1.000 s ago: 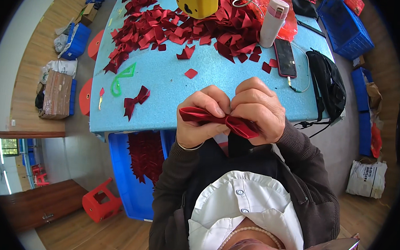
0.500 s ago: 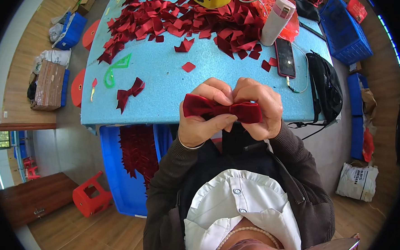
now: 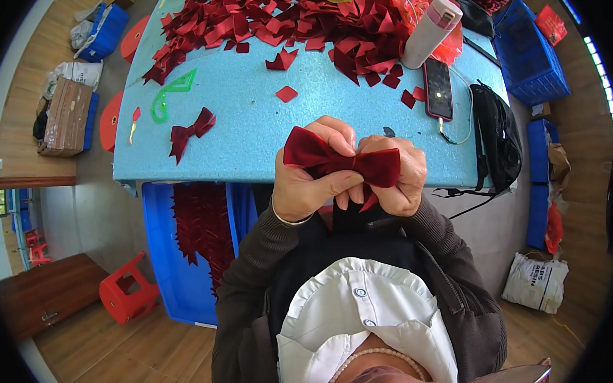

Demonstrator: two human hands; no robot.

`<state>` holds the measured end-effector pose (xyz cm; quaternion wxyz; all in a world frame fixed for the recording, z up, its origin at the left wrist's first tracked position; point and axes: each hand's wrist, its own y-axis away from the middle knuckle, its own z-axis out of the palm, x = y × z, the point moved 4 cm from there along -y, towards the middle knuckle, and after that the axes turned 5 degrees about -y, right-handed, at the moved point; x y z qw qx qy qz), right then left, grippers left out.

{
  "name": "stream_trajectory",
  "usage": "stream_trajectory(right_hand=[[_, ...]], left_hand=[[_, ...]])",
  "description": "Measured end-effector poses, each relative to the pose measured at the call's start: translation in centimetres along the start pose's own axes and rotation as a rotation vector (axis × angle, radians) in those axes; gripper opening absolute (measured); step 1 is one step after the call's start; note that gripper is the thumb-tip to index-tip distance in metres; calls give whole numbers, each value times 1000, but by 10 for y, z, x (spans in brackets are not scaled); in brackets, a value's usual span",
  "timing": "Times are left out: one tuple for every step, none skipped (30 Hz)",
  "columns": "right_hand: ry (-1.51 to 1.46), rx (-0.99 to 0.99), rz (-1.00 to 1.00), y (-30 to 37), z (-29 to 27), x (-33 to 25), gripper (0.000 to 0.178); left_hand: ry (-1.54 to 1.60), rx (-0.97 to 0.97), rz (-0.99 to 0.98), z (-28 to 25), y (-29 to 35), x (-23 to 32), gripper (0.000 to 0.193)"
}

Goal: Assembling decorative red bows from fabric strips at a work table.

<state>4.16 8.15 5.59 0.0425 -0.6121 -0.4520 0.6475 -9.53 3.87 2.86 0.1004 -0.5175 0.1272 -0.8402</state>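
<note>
A dark red velvet bow (image 3: 374, 165) is held up between both hands, just in front of the table's near edge. My left hand (image 3: 305, 191) pinches its middle, the thumb across the front and fingers behind. My right hand (image 3: 407, 186) is closed behind the bow's right loop, which hides some of its fingers. A small red tail pokes out below the bow. To the left, a finished-looking red bow (image 3: 192, 134) lies on the light blue table (image 3: 233, 129). A single red fabric piece (image 3: 286, 94) lies beyond my hands.
A heap of red fabric pieces (image 3: 260, 19) covers the far table. At right are a white bottle (image 3: 431, 33), a phone (image 3: 437, 91) on a cable and a black bag (image 3: 497, 142). A blue crate (image 3: 184, 282) with red bows stands below, near a red stool (image 3: 129, 292).
The bow's loops have spread wider and its front faces up more, and a tail now shows beneath it. Both hands keep hold of it. The whole view has shifted slightly.
</note>
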Motion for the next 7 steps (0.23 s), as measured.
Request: stream_trajectory(right_hand=[[-12,2,1,0,0,1,15],[-24,5,1,1,1,1,15],[-23,4,2,1,2,1,15],[-29,9,-8,2,2,1,14],[-35,15,-19,3,3,0,14],[-42,21,-30,4,3,0,14],[-26,32,-34,8,4,3,15]], left_hand=[[-17,4,5,-1,0,-1,34],[-34,8,11,-2,1,-2,34],[-34,8,11,-3,1,-4,34],[-63,-5,60,-3,1,-4,35],[-94,-18,108,-3,0,-4,36],[-125,-32,156,-2,0,-3,36],[-60,-37,71,-3,4,-3,36]])
